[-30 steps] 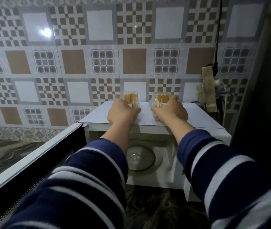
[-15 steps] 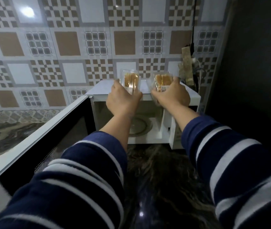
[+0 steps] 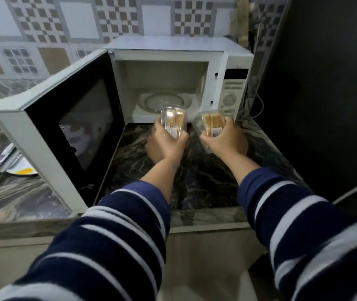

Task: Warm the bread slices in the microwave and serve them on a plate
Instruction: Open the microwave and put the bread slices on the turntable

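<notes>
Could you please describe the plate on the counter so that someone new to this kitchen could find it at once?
Start at the white microwave and follow its open door out to the left. Behind the door's outer edge, on the marbled counter, lies the plate, partly hidden. It is white with a yellow patch, and metal utensils rest on it.

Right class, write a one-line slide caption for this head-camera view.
Left hand and right hand each hold a clear bread pack before the open microwave.

No readable text. White labels on both bread packs (image 3: 173, 123) (image 3: 213, 127) too blurred to read; microwave control panel (image 3: 232, 94) markings also illegible.
</notes>
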`<state>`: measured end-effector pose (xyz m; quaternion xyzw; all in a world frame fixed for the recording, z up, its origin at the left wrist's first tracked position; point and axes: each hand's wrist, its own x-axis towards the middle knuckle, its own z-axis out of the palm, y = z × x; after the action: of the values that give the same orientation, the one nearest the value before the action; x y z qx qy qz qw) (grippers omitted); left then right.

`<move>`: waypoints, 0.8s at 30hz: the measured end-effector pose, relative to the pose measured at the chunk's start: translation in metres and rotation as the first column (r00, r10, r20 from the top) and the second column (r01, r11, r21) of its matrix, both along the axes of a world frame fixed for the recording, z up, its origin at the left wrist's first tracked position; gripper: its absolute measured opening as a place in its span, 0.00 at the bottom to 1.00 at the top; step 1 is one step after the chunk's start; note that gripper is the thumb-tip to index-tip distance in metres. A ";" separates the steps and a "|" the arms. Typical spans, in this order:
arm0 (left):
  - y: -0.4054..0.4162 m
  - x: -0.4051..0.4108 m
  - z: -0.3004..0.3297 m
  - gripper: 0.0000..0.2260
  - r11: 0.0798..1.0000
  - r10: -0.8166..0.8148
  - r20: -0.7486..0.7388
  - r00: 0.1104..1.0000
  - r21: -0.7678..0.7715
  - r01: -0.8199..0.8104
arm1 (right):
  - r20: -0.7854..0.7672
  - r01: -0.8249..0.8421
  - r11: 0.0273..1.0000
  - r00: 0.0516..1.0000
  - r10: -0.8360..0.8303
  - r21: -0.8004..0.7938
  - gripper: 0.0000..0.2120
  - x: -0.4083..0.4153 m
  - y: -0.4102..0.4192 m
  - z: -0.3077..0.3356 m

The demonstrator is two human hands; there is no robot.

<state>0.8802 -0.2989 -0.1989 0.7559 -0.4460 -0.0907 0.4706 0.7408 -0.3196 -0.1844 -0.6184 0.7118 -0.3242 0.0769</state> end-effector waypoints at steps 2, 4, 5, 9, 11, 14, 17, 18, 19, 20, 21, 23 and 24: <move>0.004 -0.003 -0.021 0.30 0.999 -0.001 -0.019 1.000 0.038 0.002 | -0.018 0.010 0.999 1.000 -0.009 0.031 0.31 -0.006 0.001 -0.020; 0.006 -0.006 -0.038 0.30 0.999 0.018 -0.039 0.999 0.051 -0.016 | -0.008 0.024 0.999 1.000 -0.024 0.047 0.31 -0.013 0.000 -0.037; 0.006 -0.007 -0.045 0.30 0.998 0.035 -0.037 0.999 0.058 -0.032 | 0.000 0.031 0.998 1.000 -0.031 0.055 0.31 -0.016 0.000 -0.045; 0.004 -0.014 -0.071 0.33 0.991 0.075 -0.013 0.997 0.108 -0.073 | 0.016 0.057 0.995 0.998 -0.059 0.083 0.36 -0.026 -0.004 -0.075; 0.004 -0.016 -0.078 0.33 0.989 0.079 -0.007 0.997 0.129 -0.077 | 0.063 0.038 0.994 0.997 -0.044 0.101 0.38 -0.029 -0.009 -0.086; 0.001 -0.016 -0.082 0.34 0.984 0.082 0.007 0.997 0.158 -0.082 | 0.119 -0.007 0.988 0.993 -0.011 0.152 0.40 -0.031 -0.021 -0.092; 0.000 -0.012 -0.080 0.34 0.982 0.049 0.009 0.999 0.183 -0.049 | 0.146 -0.058 0.976 0.989 0.028 0.209 0.42 -0.031 -0.029 -0.088; 0.000 -0.009 -0.080 0.34 0.983 0.025 0.000 1.000 0.182 -0.025 | 0.133 -0.069 0.972 0.990 0.039 0.225 0.44 -0.030 -0.029 -0.086; 0.001 -0.006 -0.080 0.33 0.984 -0.002 -0.016 1.000 0.178 0.004 | 0.097 -0.072 0.970 0.994 0.050 0.234 0.46 -0.029 -0.028 -0.084; 0.002 -0.001 -0.079 0.32 0.984 -0.030 -0.035 0.999 0.173 0.036 | 0.041 -0.066 0.973 0.997 0.059 0.223 0.47 -0.027 -0.026 -0.081; 0.003 0.004 -0.078 0.30 0.984 -0.055 -0.055 0.997 0.168 0.064 | -0.024 -0.056 0.981 0.998 0.062 0.188 0.46 -0.024 -0.023 -0.077; 0.007 0.016 -0.074 0.27 0.984 -0.072 -0.086 0.994 0.157 0.085 | -0.144 -0.079 0.993 0.985 0.090 0.085 0.42 -0.014 -0.018 -0.072; 0.009 0.023 -0.071 0.24 0.983 -0.071 -0.094 0.993 0.163 0.085 | -0.186 -0.134 0.990 0.973 0.138 0.037 0.39 -0.008 -0.015 -0.071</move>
<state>0.9034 -0.2898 -0.2703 0.7699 -0.4450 -0.1792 0.4208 0.7329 -0.3350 -0.2549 -0.6925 0.6758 -0.2496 0.0389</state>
